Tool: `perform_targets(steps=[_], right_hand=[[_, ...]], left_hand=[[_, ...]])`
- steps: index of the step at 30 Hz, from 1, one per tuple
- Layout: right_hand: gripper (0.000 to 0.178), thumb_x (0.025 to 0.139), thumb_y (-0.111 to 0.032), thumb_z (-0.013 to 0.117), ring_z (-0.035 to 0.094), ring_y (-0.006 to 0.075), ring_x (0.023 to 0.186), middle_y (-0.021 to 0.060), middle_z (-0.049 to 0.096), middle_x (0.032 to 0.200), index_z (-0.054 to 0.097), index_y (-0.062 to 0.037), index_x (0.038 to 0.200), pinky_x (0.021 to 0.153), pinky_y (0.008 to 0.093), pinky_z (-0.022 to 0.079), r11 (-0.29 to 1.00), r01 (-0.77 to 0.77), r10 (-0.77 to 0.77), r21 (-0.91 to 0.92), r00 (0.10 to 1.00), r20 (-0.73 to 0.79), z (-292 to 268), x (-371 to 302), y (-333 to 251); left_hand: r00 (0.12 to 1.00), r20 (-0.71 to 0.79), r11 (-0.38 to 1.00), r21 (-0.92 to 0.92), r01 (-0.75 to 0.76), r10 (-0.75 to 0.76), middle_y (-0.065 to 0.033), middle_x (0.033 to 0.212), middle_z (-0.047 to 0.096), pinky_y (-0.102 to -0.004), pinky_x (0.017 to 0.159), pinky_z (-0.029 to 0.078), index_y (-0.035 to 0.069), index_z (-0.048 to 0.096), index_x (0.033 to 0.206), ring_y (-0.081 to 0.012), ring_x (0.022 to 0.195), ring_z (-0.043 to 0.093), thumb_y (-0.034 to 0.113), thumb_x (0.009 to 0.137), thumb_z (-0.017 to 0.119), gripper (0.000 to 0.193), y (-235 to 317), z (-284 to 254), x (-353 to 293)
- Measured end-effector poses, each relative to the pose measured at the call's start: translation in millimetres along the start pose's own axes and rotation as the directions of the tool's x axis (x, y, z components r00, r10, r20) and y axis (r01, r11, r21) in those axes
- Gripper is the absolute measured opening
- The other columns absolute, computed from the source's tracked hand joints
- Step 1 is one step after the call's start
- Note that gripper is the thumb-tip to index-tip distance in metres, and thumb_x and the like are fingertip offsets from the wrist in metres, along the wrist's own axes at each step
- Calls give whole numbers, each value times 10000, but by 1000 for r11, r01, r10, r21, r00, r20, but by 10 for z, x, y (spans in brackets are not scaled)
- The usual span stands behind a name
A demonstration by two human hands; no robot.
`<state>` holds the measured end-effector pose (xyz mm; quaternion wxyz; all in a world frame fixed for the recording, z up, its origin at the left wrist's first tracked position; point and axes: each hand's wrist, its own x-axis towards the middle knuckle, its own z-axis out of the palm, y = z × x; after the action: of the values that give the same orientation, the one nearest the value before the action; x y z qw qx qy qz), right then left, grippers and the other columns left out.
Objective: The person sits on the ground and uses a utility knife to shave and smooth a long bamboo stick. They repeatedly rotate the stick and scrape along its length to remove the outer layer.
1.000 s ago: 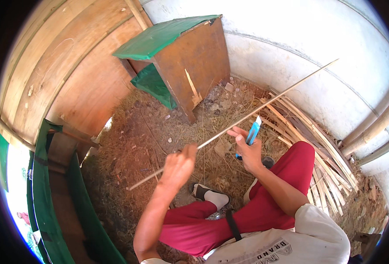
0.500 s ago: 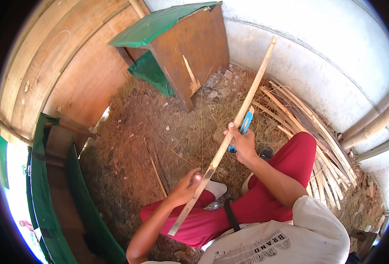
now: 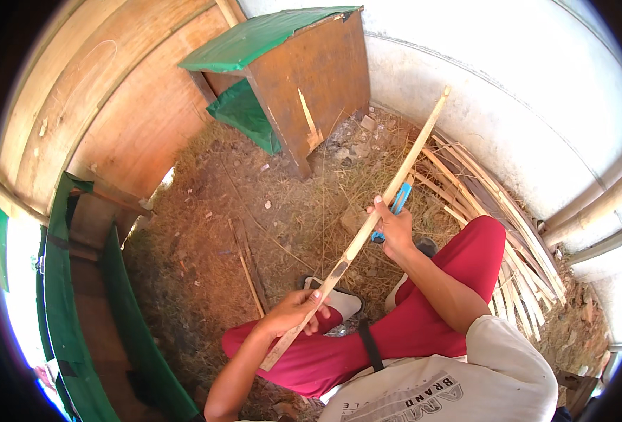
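A long pale bamboo strip (image 3: 357, 244) slants across my lap, its far tip up and to the right. It has a dark patch at a node below its middle. My left hand (image 3: 293, 314) is closed round the strip near its lower end, thumb on top. My right hand (image 3: 394, 231) pinches the strip farther up between thumb and fingers. That same hand also holds a blue utility knife (image 3: 400, 200), which lies alongside the strip. Its blade end points away from me; the blade itself is hard to make out.
Split bamboo strips (image 3: 508, 211) lie piled to the right by the white wall (image 3: 494, 63). Ahead stands a brown wooden cabinet (image 3: 318, 91) with a green cover. Green-edged shelving (image 3: 139, 309) is at the left. Thin sticks (image 3: 250, 274) lie on the dirt floor.
My left hand has slid down the strip, away from the dark node. The strip's far tip has dipped slightly and moved right. My right hand, with the knife, has shifted a little right.
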<state>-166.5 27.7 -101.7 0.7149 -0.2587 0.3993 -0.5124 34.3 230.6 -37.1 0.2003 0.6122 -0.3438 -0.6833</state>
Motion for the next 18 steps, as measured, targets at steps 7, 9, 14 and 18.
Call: perform_targets(steps=[7,9,14,18], right_hand=[[356,1052,-326,520,541,176,562,107,658,760,628,13,1054,521,353,430,769,206,-194,-606,977,86,-253,165,39],[359,1061,-315,477,570,244,563,131,639,734,622,10,1106,545,389,453,548,471,-373,-691,877,301,-338,47,48],[310,991,-279,595,657,352,623,171,658,751,667,-10,1126,556,422,516,297,788,-271,-539,611,744,-315,-461,119],[324,931,-341,673,656,333,586,142,671,743,711,-40,1046,512,423,518,192,818,-181,-543,573,799,-266,-607,257]], left_hand=[[968,-213,991,30,-132,135,-39,730,597,-268,517,450,-14,593,990,-103,549,499,388,1080,433,442,-255,252,155],[915,-330,963,208,-169,232,-82,725,614,-319,569,478,-21,603,975,-151,585,554,369,1080,439,436,-320,320,192],[812,-469,904,396,-159,348,-184,746,646,-432,679,505,-36,616,972,-307,698,655,358,1074,437,445,-341,438,245],[799,-514,910,403,-96,312,-210,756,654,-459,694,508,-36,620,985,-373,735,668,371,1072,427,459,-317,433,248]])
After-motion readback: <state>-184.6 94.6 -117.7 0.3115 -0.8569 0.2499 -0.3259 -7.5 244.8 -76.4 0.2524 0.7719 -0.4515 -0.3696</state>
